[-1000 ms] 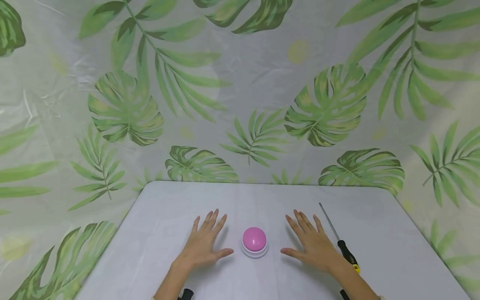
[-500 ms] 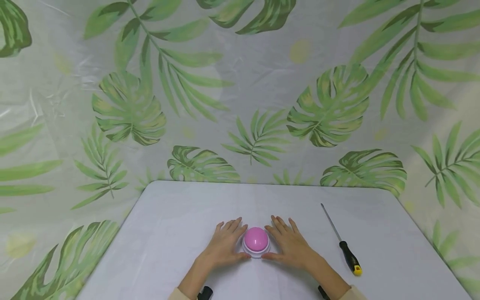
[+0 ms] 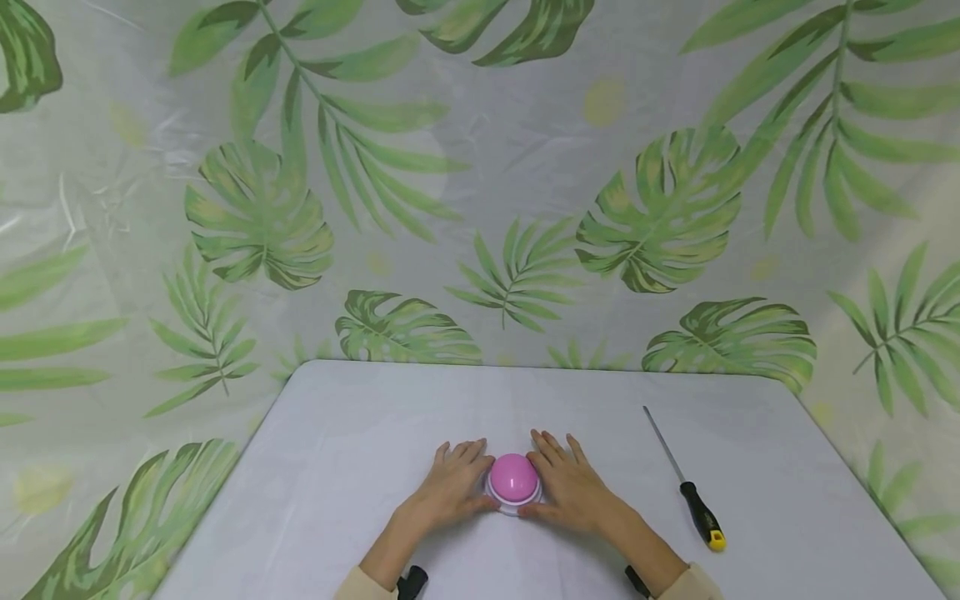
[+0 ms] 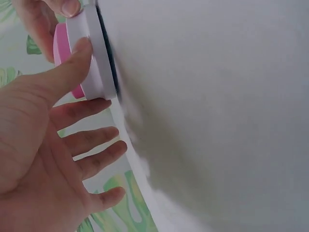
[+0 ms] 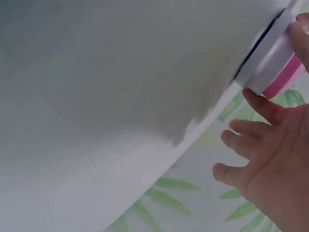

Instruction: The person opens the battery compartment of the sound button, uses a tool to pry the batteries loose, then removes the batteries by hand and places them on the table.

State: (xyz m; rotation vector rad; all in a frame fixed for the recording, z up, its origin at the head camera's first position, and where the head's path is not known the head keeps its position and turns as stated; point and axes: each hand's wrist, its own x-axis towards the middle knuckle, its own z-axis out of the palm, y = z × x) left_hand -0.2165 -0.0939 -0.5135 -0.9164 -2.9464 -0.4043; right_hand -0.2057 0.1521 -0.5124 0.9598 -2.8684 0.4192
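Observation:
A round push button (image 3: pixel 514 478) with a glossy pink dome and a white base sits at the middle of the white table, between both hands. From the left, my left hand (image 3: pixel 452 492) holds the base between thumb and index finger; the left wrist view shows its other fingers spread apart below the button's white rim (image 4: pixel 94 53). My right hand (image 3: pixel 572 490) grips the opposite side the same way, its thumb at the near edge. In the right wrist view its index fingertip touches the white base (image 5: pixel 265 63). A dark underside edge shows close to the tabletop.
A screwdriver (image 3: pixel 701 515) with a black and yellow handle lies to the right, its shaft pointing away. The white table (image 3: pixel 360 417) ends at a leaf-patterned sheet (image 3: pixel 420 200) hanging behind it. Dark wrist camera parts (image 3: pixel 412 582) show beside the left forearm.
Both spread hands have come inward from either side to the push button and now hold its base. The button and the screwdriver appear to stay in place.

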